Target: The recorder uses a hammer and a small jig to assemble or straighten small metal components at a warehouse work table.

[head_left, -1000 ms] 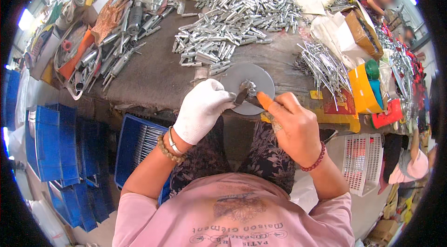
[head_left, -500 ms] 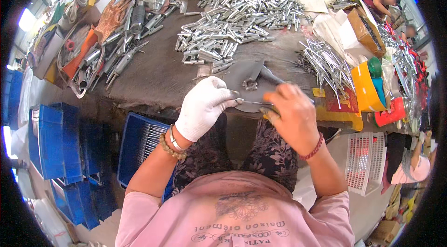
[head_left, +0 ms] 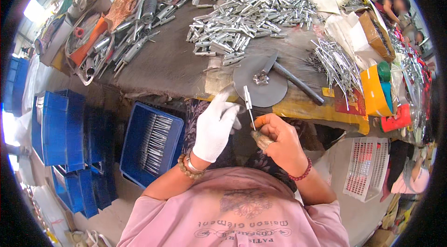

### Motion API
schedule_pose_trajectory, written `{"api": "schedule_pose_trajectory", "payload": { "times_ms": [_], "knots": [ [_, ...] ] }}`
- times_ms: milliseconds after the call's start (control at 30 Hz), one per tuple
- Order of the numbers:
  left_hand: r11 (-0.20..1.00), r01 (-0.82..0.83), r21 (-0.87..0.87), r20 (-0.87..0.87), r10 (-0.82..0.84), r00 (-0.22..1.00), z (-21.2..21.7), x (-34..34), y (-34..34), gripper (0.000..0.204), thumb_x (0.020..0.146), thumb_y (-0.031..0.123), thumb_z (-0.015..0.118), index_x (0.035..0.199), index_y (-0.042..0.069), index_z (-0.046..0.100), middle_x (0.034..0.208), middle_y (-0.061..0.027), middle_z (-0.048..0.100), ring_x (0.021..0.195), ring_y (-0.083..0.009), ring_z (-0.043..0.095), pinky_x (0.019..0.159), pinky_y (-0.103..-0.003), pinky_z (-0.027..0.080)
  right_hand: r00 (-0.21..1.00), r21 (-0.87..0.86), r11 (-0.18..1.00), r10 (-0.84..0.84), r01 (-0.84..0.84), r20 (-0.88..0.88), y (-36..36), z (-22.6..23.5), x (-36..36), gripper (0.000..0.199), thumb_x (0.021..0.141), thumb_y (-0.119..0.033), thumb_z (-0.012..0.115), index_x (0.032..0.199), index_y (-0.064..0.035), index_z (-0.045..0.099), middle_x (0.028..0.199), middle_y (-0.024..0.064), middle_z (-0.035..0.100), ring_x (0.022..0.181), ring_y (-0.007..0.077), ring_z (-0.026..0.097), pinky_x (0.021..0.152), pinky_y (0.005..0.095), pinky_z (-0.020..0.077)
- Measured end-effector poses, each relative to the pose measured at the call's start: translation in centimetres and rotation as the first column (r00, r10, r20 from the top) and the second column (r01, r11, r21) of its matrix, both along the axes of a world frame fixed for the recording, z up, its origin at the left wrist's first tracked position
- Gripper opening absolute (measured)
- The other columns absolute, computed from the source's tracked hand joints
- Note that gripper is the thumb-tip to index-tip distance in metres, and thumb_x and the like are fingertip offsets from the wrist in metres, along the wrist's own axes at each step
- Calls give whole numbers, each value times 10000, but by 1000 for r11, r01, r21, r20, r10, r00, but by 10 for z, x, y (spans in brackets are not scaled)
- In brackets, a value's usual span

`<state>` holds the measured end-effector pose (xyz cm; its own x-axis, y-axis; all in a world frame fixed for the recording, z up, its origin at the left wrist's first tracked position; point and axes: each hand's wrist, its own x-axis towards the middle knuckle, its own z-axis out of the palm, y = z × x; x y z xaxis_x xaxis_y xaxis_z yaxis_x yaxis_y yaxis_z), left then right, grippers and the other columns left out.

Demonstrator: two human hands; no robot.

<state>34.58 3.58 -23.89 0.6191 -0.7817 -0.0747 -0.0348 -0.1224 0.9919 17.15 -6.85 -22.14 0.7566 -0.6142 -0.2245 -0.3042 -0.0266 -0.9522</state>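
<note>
Two hands on thin metal pin [head_left: 248, 103]: gloved left hand [head_left: 214, 126] & bare right hand [head_left: 276, 139] fingers pinch it.

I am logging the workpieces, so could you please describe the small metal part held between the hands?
The part is a slim, shiny, silvery metal piece: a flat upper end, tapering to a thin pin below. It stands nearly upright over the person's lap, below the table edge. The gloved left hand and bare right hand pinch it.

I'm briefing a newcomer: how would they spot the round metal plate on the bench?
At the near edge of the workbench, just beyond the gloved left hand, lies a flat grey metal disc. It alone is round, with a hammer lying across it.
</note>
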Motion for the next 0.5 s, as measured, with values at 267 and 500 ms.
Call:
{"api": "schedule_pose_trajectory", "payload": {
  "times_ms": [267, 500],
  "knots": [
    [998, 31, -59, -254, -45, 966, -2, 2, 12, 620, 1052, 126, 681, 1621, 48, 447, 1083, -79, 797, 747, -59, 632, 636, -229, 513, 998, -218, 974, 56, -57, -8, 29, -5, 17, 379, 852, 33, 784, 1206, -18, 659, 864, 138, 726, 732, 213, 681, 706, 338, 549],
    [991, -132, -36, 11, 132, 991, -28, 42, 63, 646, 1007, 186, 743, 1579, 40, 482, 1065, -69, 757, 787, -106, 650, 688, -268, 537, 995, -222, 975, 11, 12, 102, 10, -9, 15, 495, 958, 69, 682, 1435, -52, 627, 1057, 35, 731, 836, 91, 664, 740, 237, 543]
  ]
}}
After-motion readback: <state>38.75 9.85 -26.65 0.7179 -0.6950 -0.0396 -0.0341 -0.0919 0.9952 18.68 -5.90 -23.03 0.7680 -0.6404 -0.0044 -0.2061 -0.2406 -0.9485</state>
